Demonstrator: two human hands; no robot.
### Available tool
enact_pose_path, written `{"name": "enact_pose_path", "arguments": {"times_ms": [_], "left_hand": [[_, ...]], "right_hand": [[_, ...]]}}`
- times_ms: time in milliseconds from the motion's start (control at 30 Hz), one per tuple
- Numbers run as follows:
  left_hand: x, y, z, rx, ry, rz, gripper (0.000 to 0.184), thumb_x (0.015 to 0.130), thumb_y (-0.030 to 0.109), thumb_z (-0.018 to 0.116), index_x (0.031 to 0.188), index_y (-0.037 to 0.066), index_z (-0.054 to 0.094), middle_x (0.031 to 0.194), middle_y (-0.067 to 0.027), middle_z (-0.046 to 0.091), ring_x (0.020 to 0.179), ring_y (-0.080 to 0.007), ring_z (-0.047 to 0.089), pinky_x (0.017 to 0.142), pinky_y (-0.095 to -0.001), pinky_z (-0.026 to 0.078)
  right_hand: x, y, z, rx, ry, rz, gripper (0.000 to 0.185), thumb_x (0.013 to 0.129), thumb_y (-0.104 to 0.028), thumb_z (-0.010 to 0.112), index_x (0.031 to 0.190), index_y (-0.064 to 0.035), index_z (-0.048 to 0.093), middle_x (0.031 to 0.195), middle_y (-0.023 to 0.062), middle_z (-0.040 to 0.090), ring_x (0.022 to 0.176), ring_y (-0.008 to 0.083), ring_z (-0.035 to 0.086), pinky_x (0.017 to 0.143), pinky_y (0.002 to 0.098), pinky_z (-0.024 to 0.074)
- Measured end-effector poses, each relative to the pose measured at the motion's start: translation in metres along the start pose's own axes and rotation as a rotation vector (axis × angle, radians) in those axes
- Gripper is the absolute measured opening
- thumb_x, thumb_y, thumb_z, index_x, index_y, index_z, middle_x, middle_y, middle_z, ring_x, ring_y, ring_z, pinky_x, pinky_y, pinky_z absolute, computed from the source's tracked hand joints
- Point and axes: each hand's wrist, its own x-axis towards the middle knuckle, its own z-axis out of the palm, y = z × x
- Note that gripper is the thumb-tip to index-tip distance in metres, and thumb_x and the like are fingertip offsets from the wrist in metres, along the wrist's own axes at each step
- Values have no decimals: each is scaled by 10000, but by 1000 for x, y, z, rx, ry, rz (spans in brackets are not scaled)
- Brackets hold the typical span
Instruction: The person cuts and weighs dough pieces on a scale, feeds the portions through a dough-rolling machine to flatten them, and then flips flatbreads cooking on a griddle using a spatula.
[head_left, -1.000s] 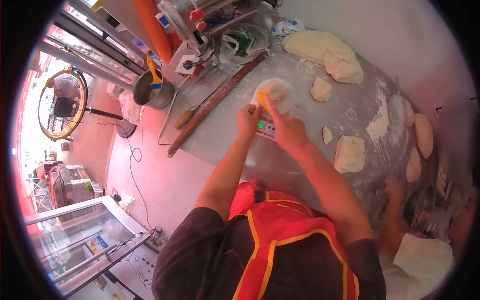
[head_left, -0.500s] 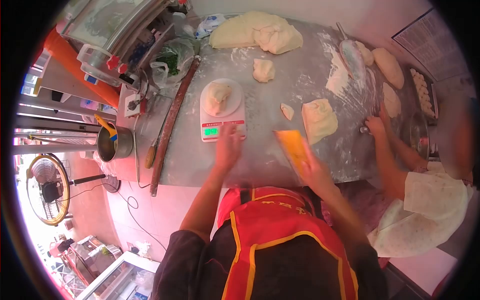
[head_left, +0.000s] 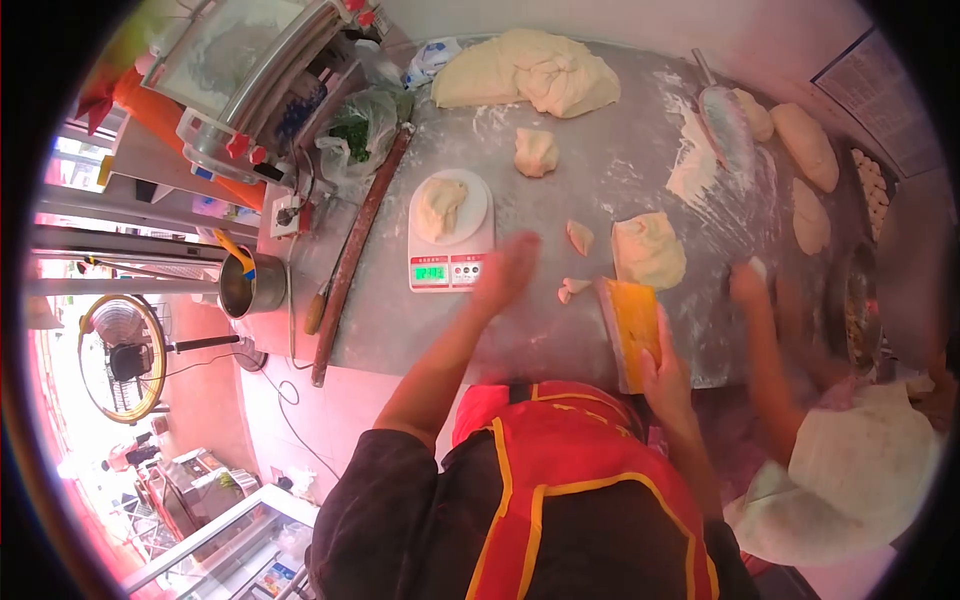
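My right hand (head_left: 668, 372) grips a yellow dough scraper (head_left: 632, 330), its blade standing beside the near-left corner of a thick slab of dough (head_left: 648, 250). My left hand (head_left: 508, 272) is over the table just right of the scale, smeared by motion, so its fingers cannot be read. On the white digital scale (head_left: 451, 278), with its green display lit, rests a lump of dough (head_left: 440, 208). Small scraps of dough (head_left: 572, 290) and a flat dough piece (head_left: 579, 237) lie between my left hand and the slab.
A big dough mass (head_left: 530, 75) and a smaller lump (head_left: 536, 153) lie farther back. A long rolling pin (head_left: 362, 250) lies along the left. Flour and a metal scoop (head_left: 724, 125) are at the back right. A co-worker's hand (head_left: 748, 284) works at the right.
My left hand has moved right, away from the scale's front. The scraper has shifted right to the slab and turned more upright. Small scraps now show beside the slab.
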Motion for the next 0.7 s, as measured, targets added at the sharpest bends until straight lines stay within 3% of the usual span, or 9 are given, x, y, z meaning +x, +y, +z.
{"name": "enact_pose_path", "arguments": {"times_ms": [33,133,267,333,400,433,533,600,700], "left_hand": [[6,0,-15,-13,260,-46,294,812,110,619,1091,47,551,1088,-191,569,1049,-380,522,925,-443,408],[22,-13,-63,610,396,-151,623,765,256,701,1321,127,452,1352,-192,400,1291,-372,313,1024,-509,291],[37,-53,-88,701,101,-253,593,798,330,664,1310,122,451,1319,-226,432,1172,-362,451,942,-452,396],[50,-115,-98,645,136,-283,476,843,327,627,1246,99,518,1129,-163,579,937,-279,595,783,-386,486],[78,-116,-119,-364,236,-635,342,880,290,588,1145,74,597,925,-92,633,750,-183,618,660,-317,502],[93,-76,-131,-561,194,-857,261,898,243,559,1071,68,645,900,-70,640,713,-125,607,627,-263,483],[133,-24,-110,-613,2,-655,295,887,234,578,1117,56,628,947,-70,642,795,-147,618,682,-275,488],[161,7,-71,-404,-58,-365,338,871,224,596,1158,45,608,950,-78,649,872,-177,616,763,-273,483],[196,33,0,-221,-141,-114,455,855,258,625,1247,47,531,1150,-138,592,1070,-247,561,902,-317,438]], "right_hand": [[1,2,-2,-4,9,0,626,854,-12,489,1435,-70,262,1243,266,510,1113,436,511,896,422,436],[2,5,-10,-9,-2,21,617,869,-49,476,1442,-84,248,1295,241,486,1150,406,512,908,403,435],[2,19,-18,15,6,62,627,850,-26,494,1431,-68,259,1251,267,505,1115,439,511,904,426,439],[2,24,-20,-11,25,66,631,849,-31,496,1431,-72,258,1245,271,507,1104,445,514,897,434,441],[1,27,-24,-4,69,42,629,850,-40,495,1432,-75,257,1220,276,521,1077,451,528,876,444,450],[0,29,-26,1,85,30,628,851,-45,495,1432,-76,257,1207,279,528,1063,454,535,866,450,454],[-4,29,-34,20,65,149,624,853,-52,496,1430,-74,260,1174,286,545,1028,457,554,834,463,467],[-6,37,-39,56,70,176,611,867,-63,496,1432,-70,264,1230,264,521,1100,426,533,887,421,447],[-4,38,-47,27,153,129,600,868,-63,498,1424,-65,272,1208,273,530,1056,443,548,851,446,462]]}}
